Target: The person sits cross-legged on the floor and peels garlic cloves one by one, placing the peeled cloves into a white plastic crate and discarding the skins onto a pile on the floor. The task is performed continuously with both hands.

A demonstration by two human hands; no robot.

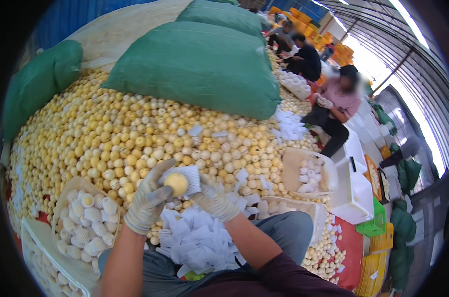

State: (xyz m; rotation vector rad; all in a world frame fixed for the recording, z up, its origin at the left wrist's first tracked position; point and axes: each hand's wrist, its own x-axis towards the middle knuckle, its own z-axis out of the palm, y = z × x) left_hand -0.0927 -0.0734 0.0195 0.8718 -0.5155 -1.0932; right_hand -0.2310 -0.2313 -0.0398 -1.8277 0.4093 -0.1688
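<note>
My left hand (145, 203), in a striped knit work glove, holds a round yellow fruit (176, 184) between thumb and fingers. Right behind the fruit is a white foam net sleeve (193, 179). My right hand (217, 201), gloved the same way, pinches the sleeve's right edge; its fingertips are partly hidden. Below both hands, a heap of flat white foam sleeves (196, 237) lies between my legs. A large pile of loose yellow fruit (135, 133) spreads out in front of me.
At left stands a basket (113, 196) of sleeved fruit, beside a white foam box (39, 232). Two more tubs (289, 163) (317, 219) sit at right, near white boxes (348, 193) and a green crate (372, 219). Big green sacks (202, 67) rest on the pile. Several people (339, 96) sit at upper right.
</note>
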